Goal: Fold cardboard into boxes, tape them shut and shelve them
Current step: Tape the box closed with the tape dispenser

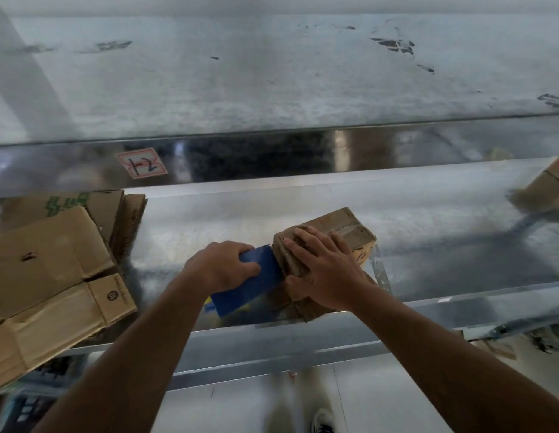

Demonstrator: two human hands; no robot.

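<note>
Curled fingers of my left hand (222,267) grip a blue tape dispenser (250,285), its far end touching the left face of the small cardboard box (344,226). My right hand (325,273) lies spread and flat on top of that box, pressing it onto the metal shelf (209,232). I see flattened cardboard (47,260) stacked at the shelf's left, and another box (544,185) far right.

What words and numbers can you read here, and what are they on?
"12": handwritten, upside down, on the red-bordered sticker on the shelf edge.
Green print on the flat cardboard: too blurred.
Small print on the nearer flat cardboard: too small.
Blue marks on the box: unreadable.
</note>
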